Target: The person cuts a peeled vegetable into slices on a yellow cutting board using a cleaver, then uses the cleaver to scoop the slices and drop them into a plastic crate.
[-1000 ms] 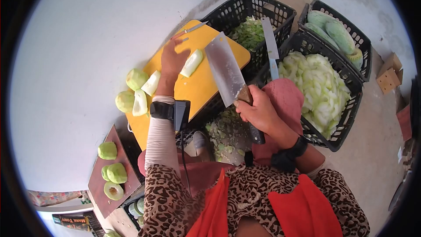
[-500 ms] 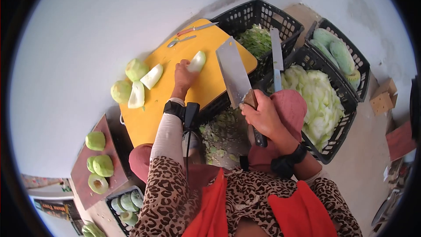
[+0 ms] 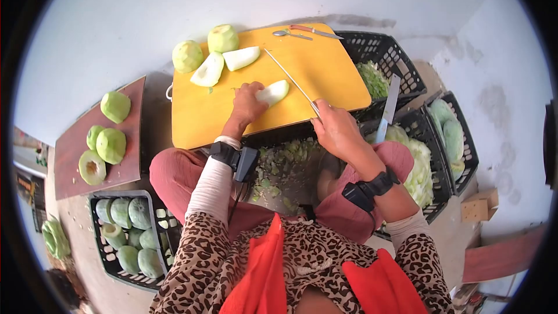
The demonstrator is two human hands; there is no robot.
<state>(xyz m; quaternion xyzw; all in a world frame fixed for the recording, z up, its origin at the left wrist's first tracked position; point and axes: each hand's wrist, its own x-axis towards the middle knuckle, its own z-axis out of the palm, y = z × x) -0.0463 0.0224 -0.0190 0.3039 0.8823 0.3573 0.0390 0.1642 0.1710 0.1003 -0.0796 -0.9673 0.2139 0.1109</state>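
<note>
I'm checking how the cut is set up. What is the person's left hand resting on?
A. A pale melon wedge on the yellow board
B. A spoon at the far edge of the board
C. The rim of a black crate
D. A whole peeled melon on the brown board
A: the left hand presses a pale melon wedge on the yellow cutting board, beside the cleaver gripped by the right hand.

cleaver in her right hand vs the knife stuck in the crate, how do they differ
The cleaver is gripped in the right hand and stands edge-down over the yellow board, beside the melon piece under the left hand. The knife is in nobody's hand and rests upright among the black crates. The knife's blade is narrow; the cleaver shows only as a thin line. Both blades are bare metal.
</note>
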